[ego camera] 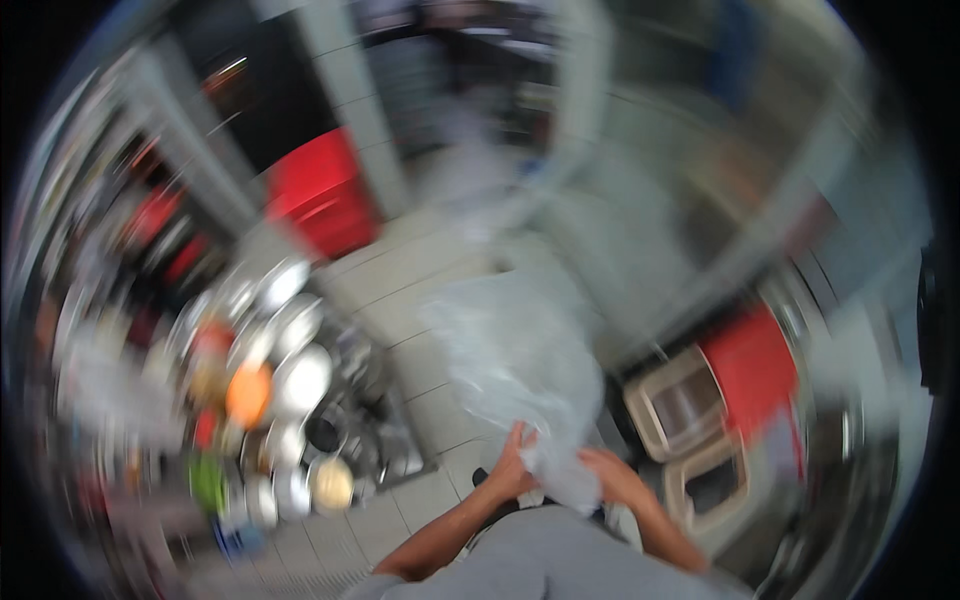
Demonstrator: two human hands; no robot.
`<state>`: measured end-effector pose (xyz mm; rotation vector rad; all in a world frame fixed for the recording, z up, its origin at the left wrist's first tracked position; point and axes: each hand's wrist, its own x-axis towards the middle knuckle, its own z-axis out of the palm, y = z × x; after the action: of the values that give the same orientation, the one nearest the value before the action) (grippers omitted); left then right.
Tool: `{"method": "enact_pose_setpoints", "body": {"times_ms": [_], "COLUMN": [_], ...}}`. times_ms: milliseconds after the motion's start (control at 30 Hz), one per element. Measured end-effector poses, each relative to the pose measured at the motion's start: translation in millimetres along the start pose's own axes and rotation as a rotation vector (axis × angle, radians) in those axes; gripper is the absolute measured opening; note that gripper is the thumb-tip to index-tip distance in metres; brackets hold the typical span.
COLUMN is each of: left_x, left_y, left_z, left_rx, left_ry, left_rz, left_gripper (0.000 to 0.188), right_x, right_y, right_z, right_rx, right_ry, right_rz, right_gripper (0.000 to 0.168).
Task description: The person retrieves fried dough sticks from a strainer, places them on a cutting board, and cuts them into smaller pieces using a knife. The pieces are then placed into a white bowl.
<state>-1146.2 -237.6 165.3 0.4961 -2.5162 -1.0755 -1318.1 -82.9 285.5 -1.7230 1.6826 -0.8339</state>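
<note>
A large translucent plastic bag (517, 352) hangs spread out in front of my body, its near end gathered close to my waist. My left hand (516, 466) grips the bag's left edge, thumb and fingers around the film. On the opposite side, my right hand (611, 477) holds the near right part of the bag, and some fingertips are hidden by the plastic. Whether anything is inside the bag cannot be told through the blur.
To the left, a metal table (409, 442) carries many bowls and pots, an orange container (250, 394) among them. A red box (324, 195) stands on the tiled floor (427, 360) ahead. Beige-rimmed bins (671, 401) and a red surface (750, 367) are at right.
</note>
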Motion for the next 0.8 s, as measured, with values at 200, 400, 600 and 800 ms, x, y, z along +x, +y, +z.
{"method": "enact_pose_setpoints", "body": {"times_ms": [200, 400, 600, 800], "left_x": [143, 168, 223, 259], "left_y": [134, 267, 291, 210], "left_z": [17, 107, 139, 111], "left_rx": [-0.266, -0.626, -0.583, -0.635], "left_ry": [-0.295, -0.906, -0.821, -0.849], "left_rz": [0.473, 0.632, 0.510, -0.113], "left_gripper": [0.023, 0.031, 0.066, 0.063], "right_x": [-166, -215, -234, -340], "right_y": [-4, 89, 201, 303], "right_z": [-119, 12, -132, -408], "right_rx": [0.459, 1.155, 1.165, 0.761], "right_ry": [0.627, 1.100, 1.425, 1.888], "right_rz": [0.536, 0.847, 0.667, 0.509], "right_gripper": [0.083, 0.105, 0.099, 0.094]}}
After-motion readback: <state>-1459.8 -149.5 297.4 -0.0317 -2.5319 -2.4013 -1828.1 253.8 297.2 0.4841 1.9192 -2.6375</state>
